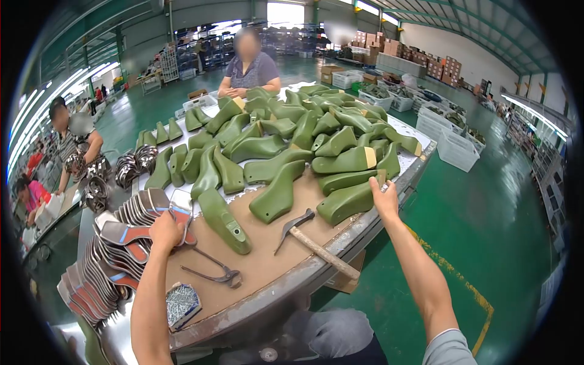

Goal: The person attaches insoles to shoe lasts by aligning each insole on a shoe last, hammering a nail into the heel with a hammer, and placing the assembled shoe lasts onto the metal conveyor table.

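Note:
My left hand [166, 231] is closed on a shoe insole [185, 222] with a reddish patch, beside the stacked insoles [91, 277] at the left. At the table's right edge, my right hand [384, 198] grips the end of a green shoe last [347, 204]. Many more green lasts [274, 149] lie heaped over the tabletop. Between my hands rest a hammer [322, 252] with a wooden handle and a pair of pincers [222, 277]. A small box of nails [182, 305] stands near the front edge.
Across the table a person [248, 67] leans on its far side. Another person [76, 137] handles dark items at the left. Plastic crates [457, 151] stand on the green floor to the right. The table's metal edge [304, 274] curves in front of me.

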